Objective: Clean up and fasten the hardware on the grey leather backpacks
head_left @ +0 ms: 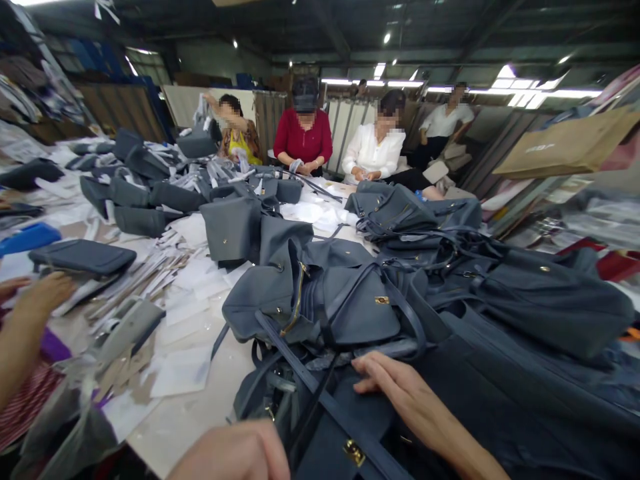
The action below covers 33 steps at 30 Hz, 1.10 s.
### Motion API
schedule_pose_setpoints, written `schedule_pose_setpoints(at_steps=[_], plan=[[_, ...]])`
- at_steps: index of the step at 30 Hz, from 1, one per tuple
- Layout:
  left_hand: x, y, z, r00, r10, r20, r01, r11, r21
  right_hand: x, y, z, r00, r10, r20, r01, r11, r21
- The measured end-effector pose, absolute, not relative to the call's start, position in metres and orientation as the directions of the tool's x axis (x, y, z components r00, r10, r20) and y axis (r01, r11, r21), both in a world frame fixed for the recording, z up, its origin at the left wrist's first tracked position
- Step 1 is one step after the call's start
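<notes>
A dark blue-grey handbag (pixel 345 407) with a gold turn-lock lies right in front of me, a long strap (pixel 320 393) running across it. My right hand (pixel 387 383) rests on its upper part, fingers stretched out and slightly bent. At the bottom edge my left hand (pixel 233 453) is curled closed beside the bag; its fingertips are cut off, so I cannot see what they hold. Just beyond lies another blue-grey bag (pixel 360 303) with a gold lock, next to one with an open gold zip (pixel 296 300).
More bags (pixel 545 293) are heaped to the right and across the table. Paper and card pieces (pixel 183 363) cover the left side. A co-worker's hand (pixel 53 291) touches a dark pouch (pixel 83 255) at left. Several people stand or sit along the far side.
</notes>
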<state>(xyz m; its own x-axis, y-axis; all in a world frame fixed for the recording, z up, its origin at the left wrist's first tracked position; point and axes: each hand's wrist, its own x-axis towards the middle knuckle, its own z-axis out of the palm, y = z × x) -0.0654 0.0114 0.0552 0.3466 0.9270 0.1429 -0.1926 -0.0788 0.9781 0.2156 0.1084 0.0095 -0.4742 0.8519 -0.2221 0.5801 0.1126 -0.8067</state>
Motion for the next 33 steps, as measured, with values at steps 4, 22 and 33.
schedule_pose_setpoints(at_steps=[4,22,33], plan=[[-0.056,0.029,0.066,-0.108,0.99,-0.092,-0.505,0.025,0.863,0.201,0.131,-0.009,-0.509,0.852,-0.121,0.733,0.356,-0.579],[0.023,0.129,0.07,0.111,0.953,0.283,-0.264,-0.247,0.932,0.207,0.152,-0.062,-0.17,0.966,-0.193,0.358,-0.122,-0.926],[0.043,0.099,-0.054,0.257,0.962,0.093,0.427,-0.2,0.882,0.213,0.117,-0.024,-0.209,0.939,-0.275,0.031,-0.274,-0.961]])
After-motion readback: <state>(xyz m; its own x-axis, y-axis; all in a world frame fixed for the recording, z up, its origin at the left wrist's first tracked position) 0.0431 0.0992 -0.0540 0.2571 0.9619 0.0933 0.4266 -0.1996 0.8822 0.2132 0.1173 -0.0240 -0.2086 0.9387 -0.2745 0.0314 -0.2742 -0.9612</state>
